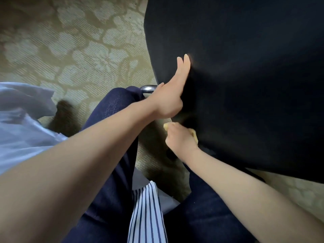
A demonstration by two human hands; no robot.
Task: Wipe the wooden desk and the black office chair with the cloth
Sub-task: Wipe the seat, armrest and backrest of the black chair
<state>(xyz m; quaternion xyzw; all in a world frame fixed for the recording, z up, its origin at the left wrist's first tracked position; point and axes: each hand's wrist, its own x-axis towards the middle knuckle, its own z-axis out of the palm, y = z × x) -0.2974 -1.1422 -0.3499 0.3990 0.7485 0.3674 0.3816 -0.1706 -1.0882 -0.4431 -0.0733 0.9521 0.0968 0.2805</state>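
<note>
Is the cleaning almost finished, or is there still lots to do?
Hard to say what is finished: the desk is out of view, so its wiping cannot be checked. In hand now: the right hand grips the yellow cloth against the black chair, and the left hand lies flat on the chair, seemingly steadying it. Probably left: most of the chair's big black surface.

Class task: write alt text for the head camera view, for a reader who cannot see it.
Seen from above, a person's right hand grips a yellow cloth against the edge of a black office chair. The left hand presses flat on the chair with straight fingers. A patterned carpet lies beneath.
</note>
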